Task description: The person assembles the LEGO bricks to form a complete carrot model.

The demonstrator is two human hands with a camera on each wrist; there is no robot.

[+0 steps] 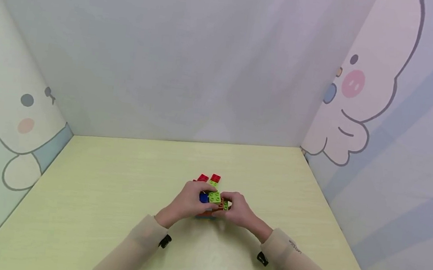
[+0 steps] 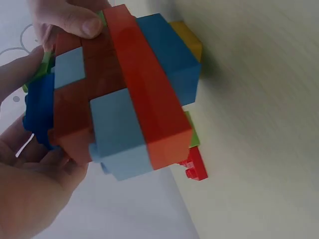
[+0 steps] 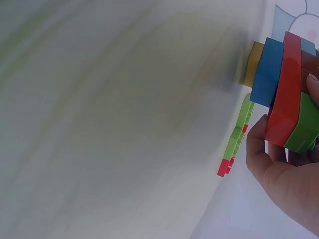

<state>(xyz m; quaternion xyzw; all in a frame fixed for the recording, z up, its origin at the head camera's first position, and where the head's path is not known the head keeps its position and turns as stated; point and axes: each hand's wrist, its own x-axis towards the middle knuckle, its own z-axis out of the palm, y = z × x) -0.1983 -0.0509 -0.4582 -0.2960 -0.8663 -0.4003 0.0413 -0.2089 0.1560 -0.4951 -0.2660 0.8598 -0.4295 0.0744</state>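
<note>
A built-up block structure [image 2: 149,84] of toy building bricks stands on the table, with red, reddish-brown, light blue and dark blue layers over a yellow brick [image 2: 188,42]. My left hand [image 1: 190,200] pinches a lime green brick [image 1: 214,197] between thumb and fingers at the structure's top, over a blue brick [image 2: 40,107]. Whether the lime brick is fully seated cannot be told. My right hand [image 1: 238,210] grips the structure's right end, by a green brick [image 3: 305,124] at that end. Its thumb lies against the reddish-brown layer in the left wrist view.
Behind the structure, low red bricks [image 1: 215,178] and lime green bricks [image 3: 234,142] lie on the pale yellow table [image 1: 117,173]. Grey and cartoon-printed curtains [image 1: 192,62] border the table at the back and sides.
</note>
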